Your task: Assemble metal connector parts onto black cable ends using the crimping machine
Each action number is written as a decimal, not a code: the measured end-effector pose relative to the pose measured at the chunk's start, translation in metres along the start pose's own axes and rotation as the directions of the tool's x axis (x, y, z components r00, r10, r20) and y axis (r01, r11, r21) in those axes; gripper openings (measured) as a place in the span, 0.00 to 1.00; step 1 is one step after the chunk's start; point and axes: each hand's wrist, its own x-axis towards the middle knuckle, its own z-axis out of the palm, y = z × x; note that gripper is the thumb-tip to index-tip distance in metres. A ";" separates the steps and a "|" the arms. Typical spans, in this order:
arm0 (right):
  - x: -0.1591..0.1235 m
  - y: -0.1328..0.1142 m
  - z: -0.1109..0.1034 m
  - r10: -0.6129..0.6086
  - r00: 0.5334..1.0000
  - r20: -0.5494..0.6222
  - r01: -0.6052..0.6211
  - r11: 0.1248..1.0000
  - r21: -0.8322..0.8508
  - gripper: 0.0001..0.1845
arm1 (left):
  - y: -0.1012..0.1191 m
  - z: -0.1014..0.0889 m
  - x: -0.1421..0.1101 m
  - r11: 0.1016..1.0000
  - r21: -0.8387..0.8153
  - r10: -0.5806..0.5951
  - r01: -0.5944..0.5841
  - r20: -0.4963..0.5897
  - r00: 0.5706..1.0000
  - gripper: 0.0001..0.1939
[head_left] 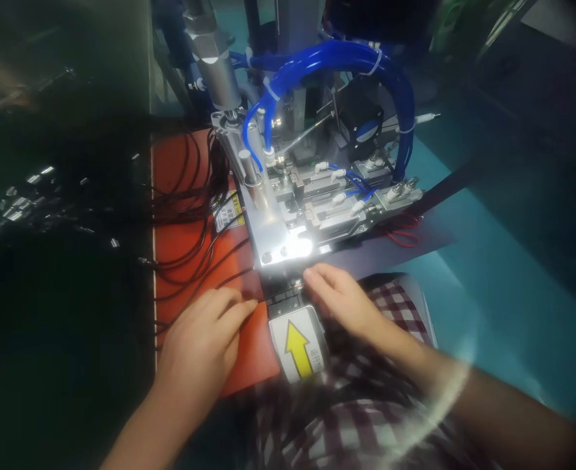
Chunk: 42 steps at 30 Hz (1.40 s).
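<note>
My left hand point(197, 339) rests over the orange work surface point(256, 352), its fingers bent and thumb and forefinger close together. Whatever lies in that grip, if anything, is hidden. Against the front end of a metal fixture point(273, 251) my right hand point(341, 300) has its fingertips pinched. A tiny shiny piece shows beside those fingertips, too small to name. Between the hands sits a white label with a yellow arrow point(296, 346) pointing toward the fixture. Black cables point(185, 215) run across the orange surface just beyond my left hand.
Blue air hoses point(327, 59) arch over the fixture, and a metal cylinder point(219, 78) stands upright at its back left. On the dark surface to the left lie loose shiny small parts point(21, 205). Red wires point(403, 236) hang at the fixture's right side.
</note>
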 end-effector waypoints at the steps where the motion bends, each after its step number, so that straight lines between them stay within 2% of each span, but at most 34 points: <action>1: 0.001 -0.002 0.003 -0.045 0.999 -0.011 0.044 0.998 -0.044 0.21 | 0.000 0.000 0.000 1.000 -0.005 0.000 0.000 0.002 1.000 0.15; 4: 0.003 -0.006 0.007 -0.157 0.988 -0.011 0.153 0.974 -0.166 0.19 | 0.000 -0.001 0.001 1.000 -0.015 0.005 -0.005 0.009 1.000 0.14; 6: 0.003 -0.006 0.007 -0.173 0.985 -0.002 0.169 0.968 -0.184 0.18 | 0.000 -0.001 0.001 1.000 -0.020 0.010 -0.010 0.002 1.000 0.14; 12: -0.006 0.016 -0.004 -0.041 0.995 -0.090 0.039 0.999 -0.022 0.20 | -0.001 -0.001 0.000 0.999 -0.031 0.015 -0.015 0.004 1.000 0.14; 16: -0.020 0.028 -0.011 0.050 0.997 -0.056 -0.043 0.993 0.113 0.19 | -0.003 0.000 -0.002 0.999 -0.033 0.008 -0.008 0.010 1.000 0.13; 21: -0.032 0.033 -0.015 0.105 0.994 -0.042 -0.095 0.976 0.195 0.19 | -0.006 0.000 -0.003 0.999 -0.051 0.007 -0.006 0.015 1.000 0.13; 25: -0.040 0.045 -0.017 0.144 0.989 -0.039 -0.133 0.970 0.202 0.20 | -0.007 -0.001 -0.002 0.998 -0.066 0.024 -0.024 0.001 1.000 0.12; 31: -0.057 0.063 -0.015 0.200 0.980 0.003 -0.199 0.968 0.154 0.20 | -0.004 -0.001 -0.002 0.996 -0.085 -0.014 0.012 -0.017 1.000 0.11; 36: -0.065 0.059 -0.010 0.243 0.969 0.053 -0.248 0.959 0.139 0.20 | -0.003 0.000 -0.006 1.000 0.009 -0.005 0.004 0.006 1.000 0.12; 42: -0.067 0.055 -0.014 0.226 0.971 0.080 -0.234 0.966 0.109 0.18 | -0.008 -0.002 -0.017 0.994 0.092 0.057 -0.059 0.019 0.998 0.16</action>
